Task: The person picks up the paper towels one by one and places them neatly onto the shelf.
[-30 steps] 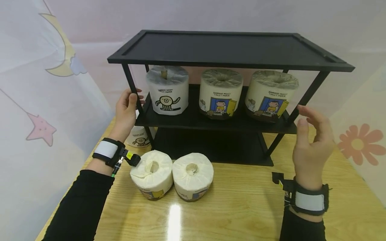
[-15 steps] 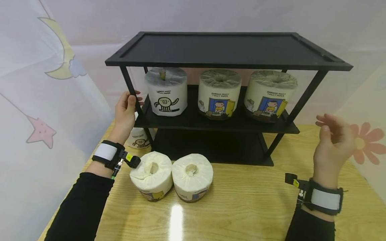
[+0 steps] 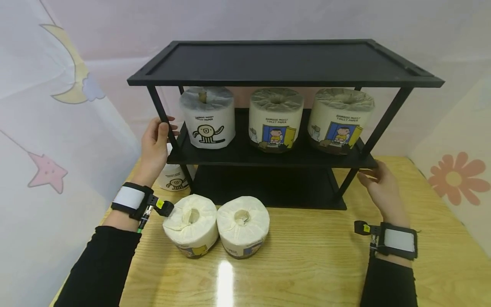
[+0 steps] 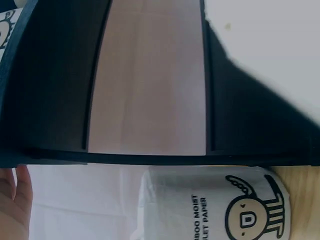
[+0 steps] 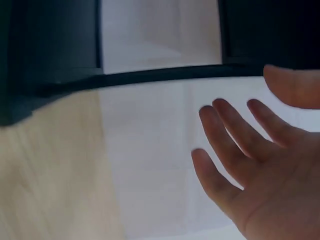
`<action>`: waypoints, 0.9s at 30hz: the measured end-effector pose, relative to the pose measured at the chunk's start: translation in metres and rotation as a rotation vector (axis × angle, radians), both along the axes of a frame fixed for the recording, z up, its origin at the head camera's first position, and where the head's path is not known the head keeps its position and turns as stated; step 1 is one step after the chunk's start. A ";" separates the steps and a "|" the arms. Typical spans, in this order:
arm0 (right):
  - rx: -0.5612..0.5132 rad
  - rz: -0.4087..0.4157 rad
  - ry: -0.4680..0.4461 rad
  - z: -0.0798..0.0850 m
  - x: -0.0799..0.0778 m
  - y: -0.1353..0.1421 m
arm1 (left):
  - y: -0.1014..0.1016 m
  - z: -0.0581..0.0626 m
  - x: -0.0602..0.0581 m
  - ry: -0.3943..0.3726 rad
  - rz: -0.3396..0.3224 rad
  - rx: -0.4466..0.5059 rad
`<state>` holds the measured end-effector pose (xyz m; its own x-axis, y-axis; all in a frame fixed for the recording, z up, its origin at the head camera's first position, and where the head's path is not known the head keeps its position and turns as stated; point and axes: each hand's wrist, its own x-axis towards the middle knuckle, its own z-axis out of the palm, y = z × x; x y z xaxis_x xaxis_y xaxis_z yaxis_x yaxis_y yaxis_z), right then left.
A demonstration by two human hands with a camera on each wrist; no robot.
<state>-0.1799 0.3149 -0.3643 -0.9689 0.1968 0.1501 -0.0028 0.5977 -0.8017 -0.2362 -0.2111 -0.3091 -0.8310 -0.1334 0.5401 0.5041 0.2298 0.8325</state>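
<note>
Head view: black rack (image 3: 285, 64) stands between left grip (image 3: 153, 149), clamped on its left post (image 3: 159, 104), and right grip (image 3: 383, 189), spread beside it.

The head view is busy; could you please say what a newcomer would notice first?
Probably the black rack, mid-picture, with three rolls on its middle shelf. Two more rolls stand on the table in front. The left hand holds the rack's left front post; the right hand is by its right end.

From above, the head view faces forward and down over the black rack (image 3: 285, 64); wrist views share it closer.
</note>
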 end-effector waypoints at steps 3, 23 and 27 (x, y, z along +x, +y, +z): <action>-0.060 0.086 -0.022 -0.006 -0.004 -0.003 | -0.001 0.002 0.002 0.005 -0.010 -0.032; -0.310 -0.107 0.298 -0.049 -0.021 -0.031 | 0.004 0.021 0.063 -0.247 0.080 -0.183; -0.430 -0.044 0.264 -0.054 -0.023 -0.024 | 0.001 0.015 0.082 -0.235 0.072 -0.231</action>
<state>-0.2026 0.2906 -0.4186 -0.8984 0.3340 0.2851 -0.2207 0.2180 -0.9507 -0.1546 -0.2105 -0.2943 -0.9294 -0.0926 0.3573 0.2800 0.4538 0.8460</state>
